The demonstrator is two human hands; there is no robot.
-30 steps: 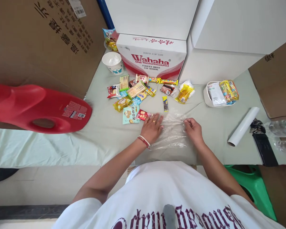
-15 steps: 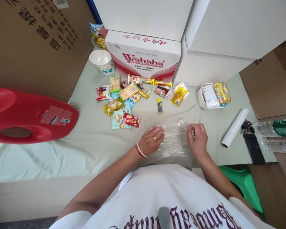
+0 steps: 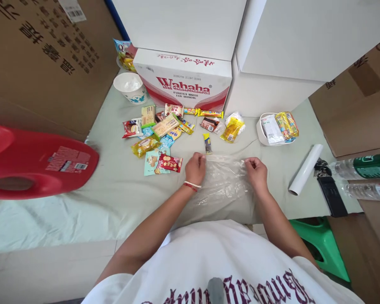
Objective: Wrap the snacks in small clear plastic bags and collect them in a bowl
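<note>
A clear plastic bag (image 3: 223, 181) lies spread on the cloth-covered table in front of me. My left hand (image 3: 195, 167) pinches its far left corner, fingers closed. The far right corner is between the closed fingers of my right hand (image 3: 256, 172). Just beyond the bag lies a small yellow and dark snack bar (image 3: 207, 143). A red snack packet (image 3: 169, 163) rests on a pale green packet (image 3: 152, 162) to the left of my left hand. Behind them is a pile of wrapped snacks (image 3: 166, 125).
A red plastic jug (image 3: 69, 160) stands at the left. At the back are a Wahaha carton (image 3: 185, 86) and a paper cup (image 3: 131, 88). On the right sit a white basket (image 3: 262, 131) of packets, a white roll (image 3: 305, 169), a black phone (image 3: 332, 196) and plastic bottles (image 3: 367, 166).
My left hand has moved from lying over the bag's left side to pinching its far left corner. The bag's far edge is now stretched straighter between both hands.
</note>
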